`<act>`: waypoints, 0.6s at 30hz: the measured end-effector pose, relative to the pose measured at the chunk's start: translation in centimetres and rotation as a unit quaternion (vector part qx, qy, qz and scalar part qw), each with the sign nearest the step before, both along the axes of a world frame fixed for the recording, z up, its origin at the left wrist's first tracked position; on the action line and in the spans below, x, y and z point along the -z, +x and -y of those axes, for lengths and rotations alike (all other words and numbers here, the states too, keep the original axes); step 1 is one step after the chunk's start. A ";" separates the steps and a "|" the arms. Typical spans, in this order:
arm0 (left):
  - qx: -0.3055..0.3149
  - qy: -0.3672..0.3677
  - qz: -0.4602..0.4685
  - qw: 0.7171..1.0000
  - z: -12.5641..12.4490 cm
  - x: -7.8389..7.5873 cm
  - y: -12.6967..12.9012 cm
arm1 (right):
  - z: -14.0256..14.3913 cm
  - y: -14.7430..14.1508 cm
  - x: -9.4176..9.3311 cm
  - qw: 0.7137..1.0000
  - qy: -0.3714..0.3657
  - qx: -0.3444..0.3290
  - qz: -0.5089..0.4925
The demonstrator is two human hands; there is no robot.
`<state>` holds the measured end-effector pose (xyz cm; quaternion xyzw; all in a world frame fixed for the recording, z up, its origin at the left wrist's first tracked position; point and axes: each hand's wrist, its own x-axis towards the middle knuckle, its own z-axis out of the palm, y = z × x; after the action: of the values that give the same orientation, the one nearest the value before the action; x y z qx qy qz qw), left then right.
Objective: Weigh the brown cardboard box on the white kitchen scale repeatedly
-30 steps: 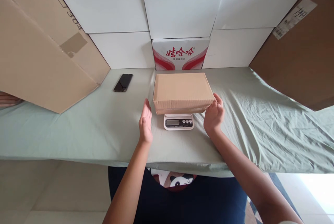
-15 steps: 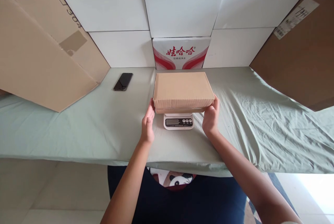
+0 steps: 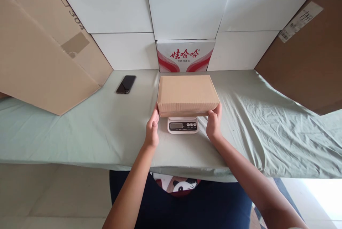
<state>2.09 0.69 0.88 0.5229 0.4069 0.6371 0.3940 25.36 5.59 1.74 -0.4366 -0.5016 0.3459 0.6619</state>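
Cardboard box (image 3: pixel 187 93) sits on small white scale (image 3: pixel 183 125), mid-table on green cloth (image 3: pixel 80 133) | left hand (image 3: pixel 151 129) and right hand (image 3: pixel 213 124) clasp its near corners | step: gripping box at scale | next: likely an even, level two-handed lift

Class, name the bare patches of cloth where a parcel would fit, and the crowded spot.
Free: between the phone and the left hand; right of the right hand, toward the brown carton. Crowded: mid-table, where both hands flank the cardboard box on the scale.
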 end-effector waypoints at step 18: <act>0.005 0.050 -0.010 0.999 -6.4 -4.0 -0.9 | -5.0 -1.2 -4.7 0.994 0.090 -0.023 0.054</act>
<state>1.23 7.04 4.85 0.5500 0.3759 0.6494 0.3665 24.16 10.61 6.46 -0.3816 -0.5760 0.2905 0.6619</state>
